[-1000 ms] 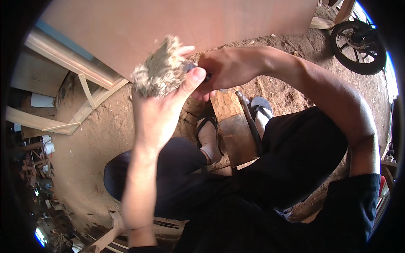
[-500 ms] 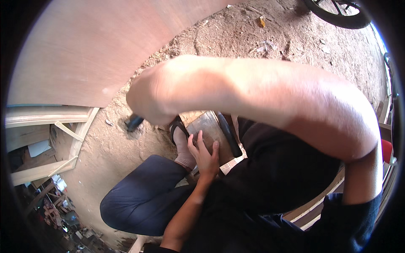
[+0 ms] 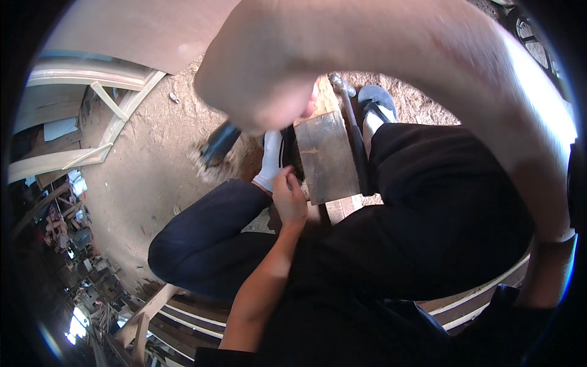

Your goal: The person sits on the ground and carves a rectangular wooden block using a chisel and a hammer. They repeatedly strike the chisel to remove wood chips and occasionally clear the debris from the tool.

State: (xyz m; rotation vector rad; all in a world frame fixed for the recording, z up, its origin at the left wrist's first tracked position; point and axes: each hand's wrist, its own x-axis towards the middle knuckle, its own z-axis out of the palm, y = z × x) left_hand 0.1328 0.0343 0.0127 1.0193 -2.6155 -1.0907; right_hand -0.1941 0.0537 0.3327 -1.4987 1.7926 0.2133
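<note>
My right hand (image 3: 269,101) reaches across from the right, fingers curled round a black-handled brush (image 3: 221,144) with tan, blurred bristles; most of its grip is hidden behind the hand. Between my legs lies a worn grey-brown wooden board (image 3: 330,158), on top of a paler wood piece (image 3: 326,98). My left hand (image 3: 289,199) is beside the board's near left edge, with fingers curled in; what they hold, if anything, is hidden. Along the board's right side rests a hammer (image 3: 358,137), metal head at the far end and black grip toward me.
A wooden frame (image 3: 116,119) stands at the left under a large flat panel (image 3: 147,37). Scrap pieces (image 3: 92,287) fill the lower left. My sandalled foot (image 3: 377,104) is right of the hammer. A wheel (image 3: 531,37) shows at the far right. Slats (image 3: 189,321) run beneath me.
My left hand has slid off the board's top to its left edge and curled its fingers. The brush shows more fully, and the view has shifted, bringing the hammer head and right foot into sight.
</note>
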